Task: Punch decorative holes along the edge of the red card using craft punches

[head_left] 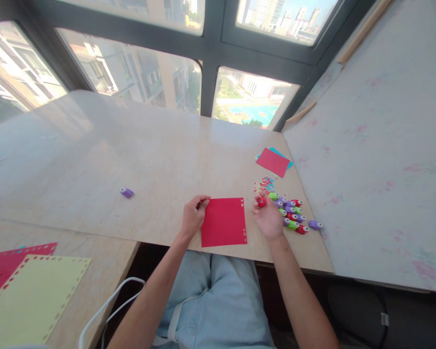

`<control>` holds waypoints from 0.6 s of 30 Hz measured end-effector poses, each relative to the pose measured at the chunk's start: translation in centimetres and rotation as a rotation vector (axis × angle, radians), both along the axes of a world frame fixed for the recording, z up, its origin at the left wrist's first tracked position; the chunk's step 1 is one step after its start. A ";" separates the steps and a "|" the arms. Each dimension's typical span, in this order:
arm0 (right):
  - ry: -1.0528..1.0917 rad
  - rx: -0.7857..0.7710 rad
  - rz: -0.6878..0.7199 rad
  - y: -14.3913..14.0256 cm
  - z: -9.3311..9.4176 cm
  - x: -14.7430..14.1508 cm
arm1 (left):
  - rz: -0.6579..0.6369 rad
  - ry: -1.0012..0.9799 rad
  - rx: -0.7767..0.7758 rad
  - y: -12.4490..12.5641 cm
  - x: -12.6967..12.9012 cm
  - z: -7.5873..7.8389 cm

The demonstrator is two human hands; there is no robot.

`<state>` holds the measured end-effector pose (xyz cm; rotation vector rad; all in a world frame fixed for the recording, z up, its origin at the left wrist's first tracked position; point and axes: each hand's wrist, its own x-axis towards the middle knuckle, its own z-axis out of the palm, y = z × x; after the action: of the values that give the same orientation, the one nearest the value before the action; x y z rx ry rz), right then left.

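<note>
A square sheet of red paper (223, 223) stands before me at the table's front edge, with small cut-out holes along its right side near the top and bottom corners. My left hand (194, 215) pinches its upper left edge between thumb and fingers. Just right of the sheet, my right hand (269, 219) is turned palm up, its fingers curled round a small red craft punch (262, 201). Beside that hand sits a cluster of red, green and purple craft punches (291, 216). Tiny punched paper bits (265, 184) lie scattered just beyond the fingers.
Farther back are stacked red and blue cards (273, 162). One purple punch (127, 192) lies far left, another (315, 225) near the right wall. At lower left, a yellow sheet (36, 295) with punched edges overlaps a red one (0, 271). A white cable (109, 303) hangs by the table edge.
</note>
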<state>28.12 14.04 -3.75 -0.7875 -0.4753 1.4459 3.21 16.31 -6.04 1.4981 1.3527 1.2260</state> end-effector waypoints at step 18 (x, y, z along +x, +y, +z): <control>-0.503 -0.112 0.302 -0.6 0.0 -0.9 | 0.004 0.003 0.005 -0.2 0.1 0.5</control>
<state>27.20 13.47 -3.70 -1.2180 -0.9336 1.5569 3.26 16.16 -5.51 1.5018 1.3563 1.2306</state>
